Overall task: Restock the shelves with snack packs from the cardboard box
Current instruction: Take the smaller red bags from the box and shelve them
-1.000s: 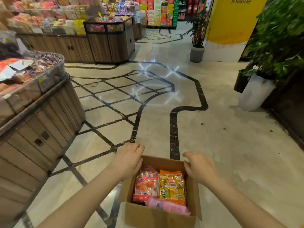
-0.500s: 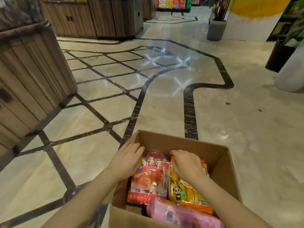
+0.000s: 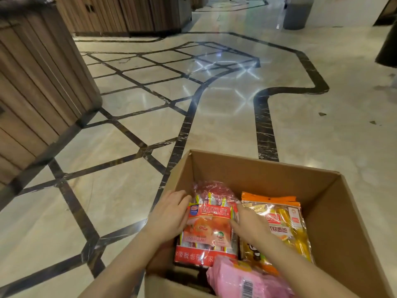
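An open cardboard box [image 3: 335, 211] stands on the floor at the bottom right. Inside it lie a red snack pack [image 3: 209, 229] on the left, an orange and yellow pack [image 3: 285, 224] on the right and a pink pack [image 3: 247, 278] at the near side. My left hand [image 3: 169, 216] grips the red pack's left edge, fingers curled round it. My right hand [image 3: 247, 224] holds the same pack's right edge, with fingers tucked between the red pack and the orange one.
A wooden display counter [image 3: 36, 82] stands close on the left. More wooden counters [image 3: 129, 16] line the back. A grey planter [image 3: 296, 14] sits at the far right. Polished marble floor [image 3: 214, 117] with dark inlay lines stretches ahead.
I have leaned down closer to the box. My right hand moved left from the orange pack onto the red pack's right edge. My left hand slid down onto its left edge.
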The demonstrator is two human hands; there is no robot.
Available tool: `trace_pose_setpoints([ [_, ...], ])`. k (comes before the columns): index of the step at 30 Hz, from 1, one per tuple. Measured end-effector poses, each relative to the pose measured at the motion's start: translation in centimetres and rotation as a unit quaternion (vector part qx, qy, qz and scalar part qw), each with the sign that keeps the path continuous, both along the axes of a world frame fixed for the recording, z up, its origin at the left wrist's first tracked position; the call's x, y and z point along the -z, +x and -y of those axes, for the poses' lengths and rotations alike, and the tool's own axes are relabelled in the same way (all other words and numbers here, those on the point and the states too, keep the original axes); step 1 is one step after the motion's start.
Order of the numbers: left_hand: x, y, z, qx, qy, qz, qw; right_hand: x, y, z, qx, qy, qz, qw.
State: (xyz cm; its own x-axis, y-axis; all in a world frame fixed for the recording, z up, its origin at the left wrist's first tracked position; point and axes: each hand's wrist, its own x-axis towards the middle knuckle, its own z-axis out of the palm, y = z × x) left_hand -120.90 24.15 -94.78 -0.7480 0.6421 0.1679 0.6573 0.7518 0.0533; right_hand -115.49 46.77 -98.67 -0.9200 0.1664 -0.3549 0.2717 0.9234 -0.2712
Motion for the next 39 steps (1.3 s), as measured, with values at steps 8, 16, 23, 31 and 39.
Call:
trace_pose_setpoints([
  [8,0.3,0.2,-0.2,-0.005,0.02,0.017,1.0,5.3,-2.4,-0.1,0.115,-0.134,0.036,0.984],
  [16,0.7,0.2,-0.1,-0.01,0.016,0.007,1.0,7.7,-2.9,0.7,0.136,-0.203,0.057,0.968],
  [23,1.4,0.1,-0.1,0.018,0.032,-0.063,0.997,5.8,-1.6,1.4,0.181,-0.333,-0.01,0.925],
  [31,1.4,0.2,-0.1,0.031,0.012,-0.079,0.996,3.8,-0.1,0.5,0.122,-0.301,-0.066,0.944],
  [39,-0.1,1.2,0.0,-0.034,0.036,0.058,0.997,0.0,1.8,-0.3,0.077,-0.308,-0.169,0.933],
])
